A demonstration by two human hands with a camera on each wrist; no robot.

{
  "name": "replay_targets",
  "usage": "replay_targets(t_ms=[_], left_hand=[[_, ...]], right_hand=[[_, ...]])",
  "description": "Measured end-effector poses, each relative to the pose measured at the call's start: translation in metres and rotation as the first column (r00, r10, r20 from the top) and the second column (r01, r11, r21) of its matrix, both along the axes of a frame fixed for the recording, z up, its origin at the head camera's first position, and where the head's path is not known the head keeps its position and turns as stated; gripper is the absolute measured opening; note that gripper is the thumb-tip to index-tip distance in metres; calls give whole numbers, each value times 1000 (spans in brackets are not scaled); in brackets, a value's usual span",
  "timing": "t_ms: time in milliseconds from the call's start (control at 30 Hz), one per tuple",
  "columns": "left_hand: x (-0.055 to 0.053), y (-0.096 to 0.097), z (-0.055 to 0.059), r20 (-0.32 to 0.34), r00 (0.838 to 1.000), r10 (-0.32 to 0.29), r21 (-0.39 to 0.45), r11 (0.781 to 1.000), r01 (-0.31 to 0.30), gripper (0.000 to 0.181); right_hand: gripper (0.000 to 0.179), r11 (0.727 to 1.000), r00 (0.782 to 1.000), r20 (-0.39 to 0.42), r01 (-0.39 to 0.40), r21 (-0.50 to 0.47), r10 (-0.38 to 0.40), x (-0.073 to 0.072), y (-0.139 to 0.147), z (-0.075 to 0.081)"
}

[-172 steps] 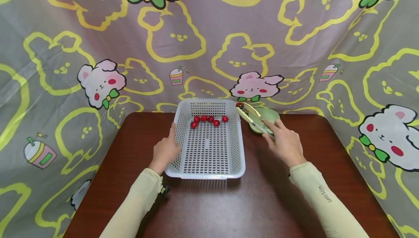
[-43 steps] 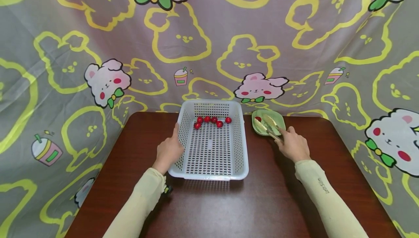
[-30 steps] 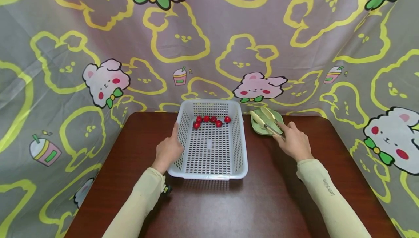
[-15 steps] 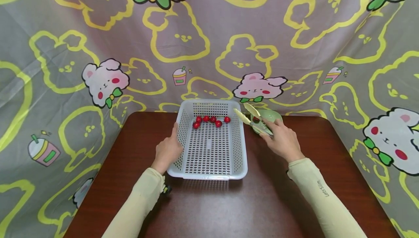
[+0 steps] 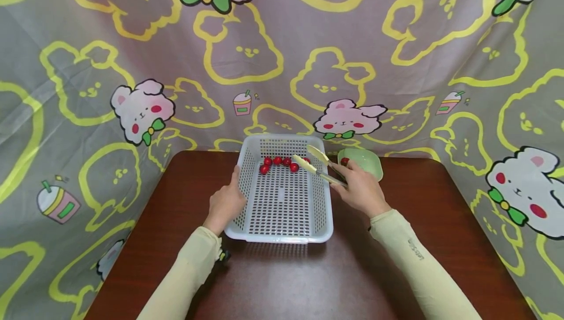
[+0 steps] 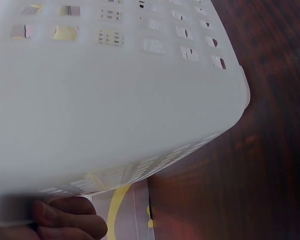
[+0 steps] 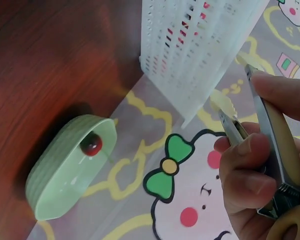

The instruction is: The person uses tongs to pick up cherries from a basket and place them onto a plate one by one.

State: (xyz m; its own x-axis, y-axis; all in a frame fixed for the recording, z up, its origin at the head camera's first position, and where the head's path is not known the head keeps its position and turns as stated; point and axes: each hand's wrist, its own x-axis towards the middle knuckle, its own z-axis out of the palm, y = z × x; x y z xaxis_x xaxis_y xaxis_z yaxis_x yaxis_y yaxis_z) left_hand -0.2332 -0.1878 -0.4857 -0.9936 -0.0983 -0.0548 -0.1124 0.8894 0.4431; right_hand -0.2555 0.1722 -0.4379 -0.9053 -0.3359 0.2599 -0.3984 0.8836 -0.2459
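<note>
My left hand (image 5: 226,205) grips the left rim of a white perforated basket (image 5: 282,238), index finger lying along the edge. Curled fingers (image 6: 75,220) show beneath that rim in the left wrist view. My right hand (image 5: 362,189) holds metal tongs (image 5: 331,179) with pale yellow tips. The tongs reach across the basket's right rim, their tips spread apart with nothing between them. Several red cherries (image 5: 293,167) lie toward the back of the basket; the tongs partly cover the rightmost one. A single cherry (image 7: 91,144) lies in the light green bowl (image 7: 65,185), right of the basket.
The basket and bowl stand on a dark brown wooden table (image 5: 185,193). A patterned cloth (image 5: 282,65) hangs behind the table and along both sides. The bowl sits near the back edge, partly behind my right hand.
Earlier the tongs held a cherry by the basket's right rim; it now lies in the bowl. Afterwards the tongs moved left from the bowl to over the basket. My left hand stayed put.
</note>
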Motion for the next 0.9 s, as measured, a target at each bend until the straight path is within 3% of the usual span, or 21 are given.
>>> replay_targets(t_ms=[467,900], left_hand=[[1,0,0,-4,1000,-2,-4,1000,2,87],[0,-1,0,-9,1000,-2,2,1000,2,87]], right_hand=[[51,985,998,33,-63,162,58,-16,-31,1],[53,958,996,81,-45,285,23,-20,-52,6]])
